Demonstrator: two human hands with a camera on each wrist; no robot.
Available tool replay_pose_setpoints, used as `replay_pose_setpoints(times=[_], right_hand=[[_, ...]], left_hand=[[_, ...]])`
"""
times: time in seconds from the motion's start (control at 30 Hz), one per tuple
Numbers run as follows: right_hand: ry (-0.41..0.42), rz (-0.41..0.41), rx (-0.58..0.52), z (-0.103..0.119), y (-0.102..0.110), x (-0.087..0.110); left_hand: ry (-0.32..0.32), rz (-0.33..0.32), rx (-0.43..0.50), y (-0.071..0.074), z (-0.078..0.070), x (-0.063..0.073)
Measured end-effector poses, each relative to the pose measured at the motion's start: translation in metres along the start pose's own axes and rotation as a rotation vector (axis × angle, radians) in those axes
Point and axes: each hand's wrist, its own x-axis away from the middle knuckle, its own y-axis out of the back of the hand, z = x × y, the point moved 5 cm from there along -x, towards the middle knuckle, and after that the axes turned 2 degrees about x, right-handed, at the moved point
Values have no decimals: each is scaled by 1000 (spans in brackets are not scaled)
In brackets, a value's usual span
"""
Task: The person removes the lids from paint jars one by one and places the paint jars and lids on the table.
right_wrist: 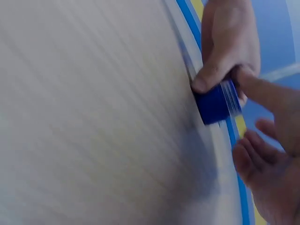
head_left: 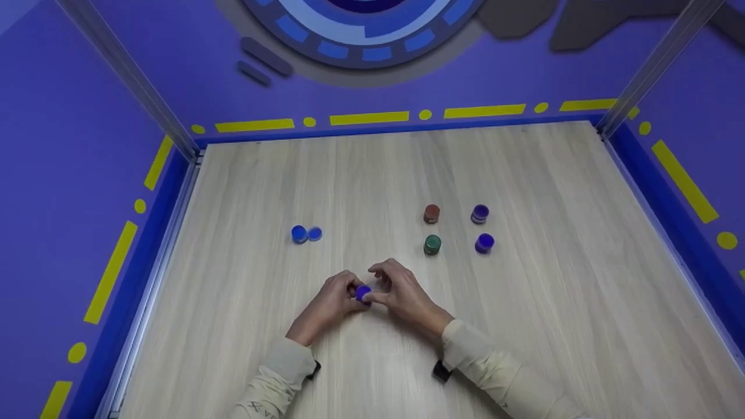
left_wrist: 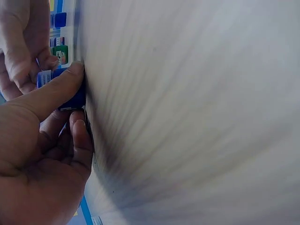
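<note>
In the head view, a small blue-violet paint jar [head_left: 363, 293] stands upright between the two hands, low over the table. My left hand [head_left: 333, 301] grips its side between thumb and fingers; the left thumb lies along the blue wall in the left wrist view. A pale ribbed band circles the upper end of the jar [right_wrist: 216, 104] in the right wrist view. My right hand [head_left: 405, 297] reaches in from the right, its thumb touching the jar's top edge. The other right fingers [right_wrist: 253, 152] are loosely bent and apart from the jar.
Toward the back left stands a blue jar [head_left: 298, 234] with a round blue disc [head_left: 315, 233] beside it. Back right are a reddish-brown jar [head_left: 432, 213], a green jar [head_left: 432, 244] and two violet jars [head_left: 480, 213]. Walls border the wooden table [head_left: 372, 174].
</note>
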Motion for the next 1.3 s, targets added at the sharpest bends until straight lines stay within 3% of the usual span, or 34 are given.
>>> replay_pose_setpoints(times=[0.13,0.37,0.77,1.03,1.3], right_hand=[[-84,-99,51,8,-4,9],[-115,-142,64,16,-12,14],[-168,-166,17,10,-22,12],[-175,-98,16,9,-21,6],[-50,57,21,5,-15,-1]], left_hand=[[-5,-6,-12,-1,0,0],[-11,-21,-22,-1,1,-1],[-50,-32,-17,-1,1,1],[-62,-36,-8,-1,2,-1],[-66,-40,-38,-1,3,-1]])
